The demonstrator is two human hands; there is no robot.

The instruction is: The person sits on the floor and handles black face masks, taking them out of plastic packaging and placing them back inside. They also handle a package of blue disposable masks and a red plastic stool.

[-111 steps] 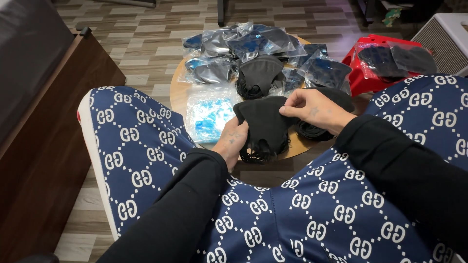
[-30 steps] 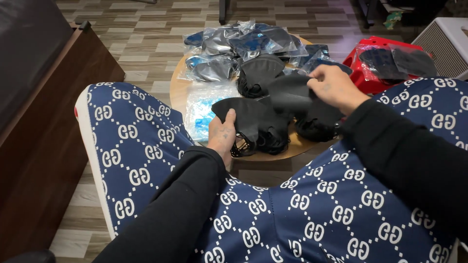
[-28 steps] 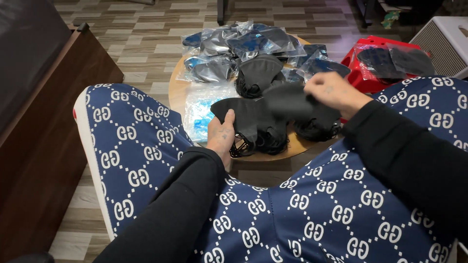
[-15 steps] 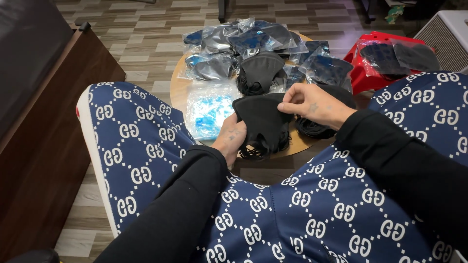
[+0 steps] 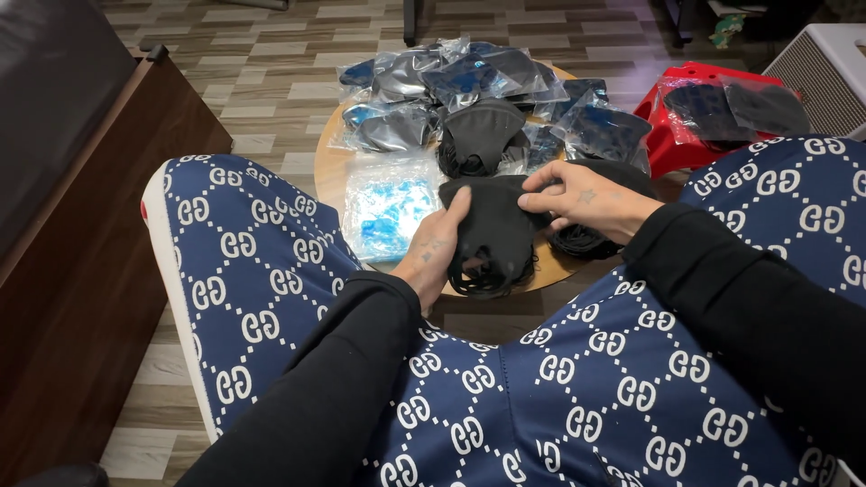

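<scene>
Both hands hold a black face mask (image 5: 494, 236) over the round table (image 5: 329, 171).
Its long axis runs away from the person; left hand (image 5: 435, 250) fingers curl around its near-left edge, right hand (image 5: 582, 194) fingertips pinch its far-right edge.

Views: one, worn on the head; no second view to share ground with.
Position: above the seated person's lap, close over the arms.
Facing: down and forward, toward 12 o'clock, across the knees to the worktop (image 5: 334, 171).
Nearness: sleeves and patterned legs fill the lower half; left hand (image 5: 435, 252) and right hand (image 5: 582, 194) sit just above centre, near enough to show single fingers.
Centre: black mask (image 5: 494, 230) at the worktop's near edge.
12 o'clock: bagged masks (image 5: 451, 81), then wood floor.
2 o'clock: red stool (image 5: 686, 81), farther off.
9 o'clock: dark cabinet (image 5: 99, 207), cut by the frame.
</scene>
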